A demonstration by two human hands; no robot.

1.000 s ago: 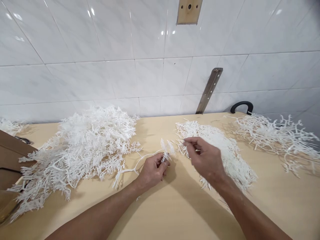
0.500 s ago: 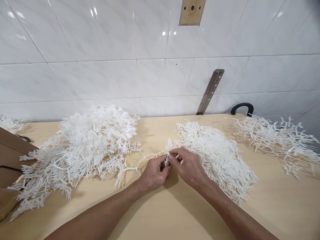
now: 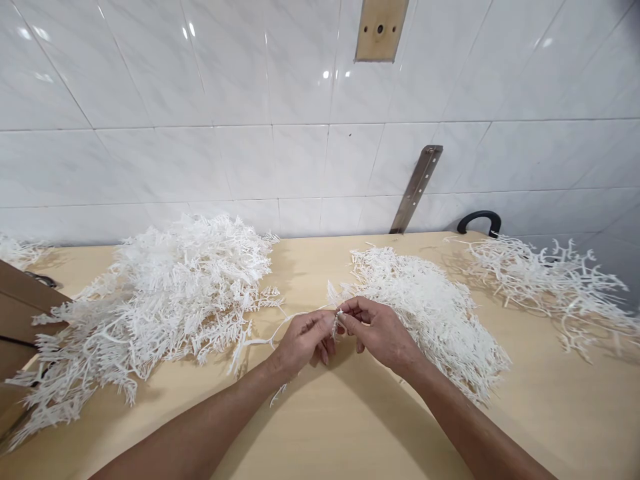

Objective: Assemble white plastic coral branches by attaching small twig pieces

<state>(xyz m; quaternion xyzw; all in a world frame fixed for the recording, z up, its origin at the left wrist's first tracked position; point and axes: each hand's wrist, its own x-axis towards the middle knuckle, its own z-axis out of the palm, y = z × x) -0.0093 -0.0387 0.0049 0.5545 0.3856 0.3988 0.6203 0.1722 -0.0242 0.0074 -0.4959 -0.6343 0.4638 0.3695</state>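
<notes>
My left hand (image 3: 304,339) is closed on a thin white plastic branch (image 3: 263,342), whose bare forked stem runs out to the left and whose tips show below the wrist. Fingertips of my right hand (image 3: 379,332) pinch at the same spot, meeting the left thumb and forefinger. Between them is a small white sprig (image 3: 336,323), mostly covered by the fingers. Left of my hands lies a big heap of feathery white sprigs (image 3: 185,287). Close behind my right hand is a flatter pile of white sprigs (image 3: 430,307).
Bare forked white branches (image 3: 545,277) lie at the far right, near a black curved handle (image 3: 480,217). A brown box (image 3: 25,307) stands at the left edge. The wooden table (image 3: 320,440) meets a tiled wall with a metal bracket (image 3: 416,190).
My left hand has turned a little, its lower fingers now showing beneath the thumb. The branch has shifted with it, with tips now visible below the wrist. The view has tilted slightly.
</notes>
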